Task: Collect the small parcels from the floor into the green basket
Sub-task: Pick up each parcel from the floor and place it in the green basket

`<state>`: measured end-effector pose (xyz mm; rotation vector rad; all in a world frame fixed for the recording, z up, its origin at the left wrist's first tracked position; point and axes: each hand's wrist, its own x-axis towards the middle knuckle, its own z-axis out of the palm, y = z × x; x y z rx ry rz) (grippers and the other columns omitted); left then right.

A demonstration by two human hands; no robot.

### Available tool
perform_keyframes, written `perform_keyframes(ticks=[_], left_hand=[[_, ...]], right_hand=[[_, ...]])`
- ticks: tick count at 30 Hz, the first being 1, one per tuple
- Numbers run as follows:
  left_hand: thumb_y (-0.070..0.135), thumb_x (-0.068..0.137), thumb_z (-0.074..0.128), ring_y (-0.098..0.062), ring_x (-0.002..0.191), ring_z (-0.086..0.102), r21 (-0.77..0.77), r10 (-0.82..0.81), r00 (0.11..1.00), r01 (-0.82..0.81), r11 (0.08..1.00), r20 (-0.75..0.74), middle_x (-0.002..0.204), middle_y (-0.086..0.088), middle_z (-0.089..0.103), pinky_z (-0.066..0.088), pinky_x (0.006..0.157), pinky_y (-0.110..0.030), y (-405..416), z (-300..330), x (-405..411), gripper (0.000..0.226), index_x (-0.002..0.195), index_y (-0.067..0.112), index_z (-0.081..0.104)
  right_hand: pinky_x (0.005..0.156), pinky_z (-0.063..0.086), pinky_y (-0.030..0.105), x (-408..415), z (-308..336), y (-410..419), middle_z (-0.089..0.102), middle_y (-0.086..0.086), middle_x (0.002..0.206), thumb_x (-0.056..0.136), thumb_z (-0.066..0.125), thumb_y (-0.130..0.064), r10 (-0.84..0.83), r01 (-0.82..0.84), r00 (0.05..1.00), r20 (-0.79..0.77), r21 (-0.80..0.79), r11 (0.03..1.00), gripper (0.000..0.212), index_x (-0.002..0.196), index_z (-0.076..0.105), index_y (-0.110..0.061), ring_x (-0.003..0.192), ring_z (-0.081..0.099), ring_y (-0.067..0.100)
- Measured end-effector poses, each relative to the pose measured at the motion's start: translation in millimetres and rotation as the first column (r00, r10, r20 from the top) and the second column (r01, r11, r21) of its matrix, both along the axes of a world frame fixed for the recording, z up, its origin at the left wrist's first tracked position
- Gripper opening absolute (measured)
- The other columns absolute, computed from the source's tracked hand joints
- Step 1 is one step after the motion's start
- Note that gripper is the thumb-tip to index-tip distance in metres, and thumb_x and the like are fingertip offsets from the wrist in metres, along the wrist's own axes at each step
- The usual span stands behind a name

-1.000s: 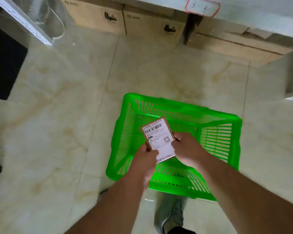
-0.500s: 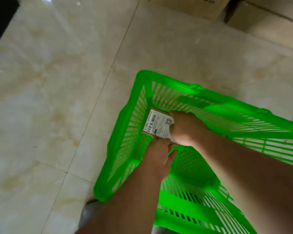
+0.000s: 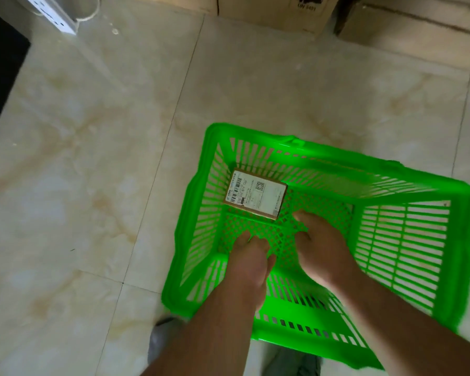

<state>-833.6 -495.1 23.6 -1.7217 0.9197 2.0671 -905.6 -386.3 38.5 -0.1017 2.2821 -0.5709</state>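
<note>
A small brown parcel (image 3: 255,194) with a white shipping label lies flat on the bottom of the green basket (image 3: 407,267), in its far left corner. The basket stands on the tiled floor. Both my hands are inside the basket, just nearer to me than the parcel and apart from it. My left hand (image 3: 248,260) holds nothing, its fingers loosely curled downward. My right hand (image 3: 320,248) is also free of the parcel, fingers bent and spread toward the mesh bottom.
Cardboard boxes (image 3: 272,9) line the far edge of the pale marble-look floor. A white power strip (image 3: 52,14) lies at the top left beside a dark mat (image 3: 0,69). My shoes (image 3: 160,337) show below the basket.
Both hands lowered the parcel into the basket and let it go; it now lies flat on the basket bottom. The hands have drawn back toward me.
</note>
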Motion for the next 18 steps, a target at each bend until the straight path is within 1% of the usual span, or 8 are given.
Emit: perform_keyframes(ticks=[3, 6, 7, 10, 12, 14, 16, 18], left_hand=[[0.003, 0.099, 0.051, -0.021, 0.130, 0.055, -0.021, -0.100, 0.994, 0.099, 0.995, -0.039, 0.148, -0.008, 0.050, 0.049, 0.105, -0.038, 8, 48, 9, 0.061, 0.155, 0.019, 0.035], [0.003, 0.101, 0.052, -0.022, 0.128, 0.056, -0.040, -0.228, 0.971, 0.225, 0.973, -0.075, 0.146, -0.008, 0.052, 0.051, 0.094, -0.033, 18, 105, 14, 0.055, 0.153, 0.016, 0.039], [0.004, 0.101, 0.051, -0.022, 0.129, 0.056, -0.045, -0.283, 0.955, 0.280, 0.959, -0.092, 0.146, -0.007, 0.052, 0.051, 0.094, -0.033, 22, 124, 15, 0.054, 0.153, 0.015, 0.039], [0.007, 0.103, 0.052, -0.017, 0.126, 0.057, -0.074, -0.485, 0.864, 0.480, 0.874, -0.134, 0.139, -0.001, 0.056, 0.050, 0.100, -0.033, 38, 177, 23, 0.052, 0.152, 0.016, 0.040], [0.006, 0.103, 0.051, -0.014, 0.117, 0.061, -0.078, -0.614, 0.776, 0.610, 0.789, -0.147, 0.127, 0.004, 0.061, 0.051, 0.096, -0.032, 49, 203, 40, 0.049, 0.149, 0.017, 0.042], [0.003, 0.103, 0.048, -0.021, 0.126, 0.058, -0.090, -0.747, 0.645, 0.744, 0.662, -0.163, 0.138, -0.003, 0.058, 0.051, 0.101, -0.038, 57, 223, 63, 0.048, 0.149, 0.014, 0.042], [0.006, 0.102, 0.051, -0.025, 0.134, 0.053, -0.138, -0.852, 0.501, 0.843, 0.520, -0.152, 0.144, -0.006, 0.052, 0.049, 0.105, -0.042, 66, 240, 84, 0.052, 0.152, 0.016, 0.040], [0.000, 0.103, 0.046, -0.023, 0.126, 0.055, -0.096, -0.889, 0.437, 0.887, 0.451, -0.137, 0.137, -0.009, 0.053, 0.047, 0.105, -0.040, 76, 251, 110, 0.042, 0.144, 0.011, 0.045]], right_hand=[[0.116, 0.033, 0.028, 23, 49, 23, 0.056, 0.006, 0.147, 0.098, 0.050, -0.007, -0.242, 0.245, 0.969, 0.059, -0.052, 0.968, 0.047, 0.143, 0.055, -0.014, 0.137, 0.050, 0.018], [0.106, 0.037, 0.020, 47, 101, 45, 0.062, 0.001, 0.136, 0.099, 0.052, -0.007, -0.483, 0.498, 0.865, 0.140, -0.116, 0.859, 0.040, 0.137, 0.060, -0.011, 0.125, 0.056, 0.013], [0.105, 0.039, 0.023, 56, 117, 53, 0.065, 0.000, 0.130, 0.098, 0.053, -0.011, -0.562, 0.579, 0.813, 0.152, -0.125, 0.805, 0.037, 0.134, 0.064, -0.012, 0.120, 0.059, 0.014], [0.103, 0.049, 0.043, 90, 156, 82, 0.070, 0.001, 0.114, 0.091, 0.051, -0.032, -0.718, 0.739, 0.672, 0.181, -0.108, 0.665, 0.035, 0.118, 0.069, -0.019, 0.107, 0.066, 0.022], [0.107, 0.048, 0.050, 123, 177, 104, 0.070, 0.002, 0.123, 0.085, 0.052, -0.040, -0.816, 0.840, 0.542, 0.204, -0.109, 0.531, 0.041, 0.120, 0.067, -0.023, 0.116, 0.064, 0.022], [0.111, 0.045, 0.046, 165, 196, 126, 0.067, -0.005, 0.132, 0.077, 0.057, -0.047, -0.900, 0.928, 0.373, 0.227, -0.113, 0.356, 0.053, 0.126, 0.065, -0.030, 0.124, 0.061, 0.017], [0.112, 0.045, 0.046, 213, 209, 144, 0.067, -0.005, 0.133, 0.067, 0.057, -0.050, -0.949, 0.982, 0.186, 0.255, -0.090, 0.168, 0.060, 0.124, 0.067, -0.031, 0.126, 0.061, 0.017], [0.109, 0.047, 0.048, 261, 218, 157, 0.069, -0.001, 0.128, 0.064, 0.061, -0.048, -0.956, 0.998, 0.044, 0.289, -0.060, 0.028, 0.046, 0.107, 0.070, -0.033, 0.122, 0.064, 0.022]])
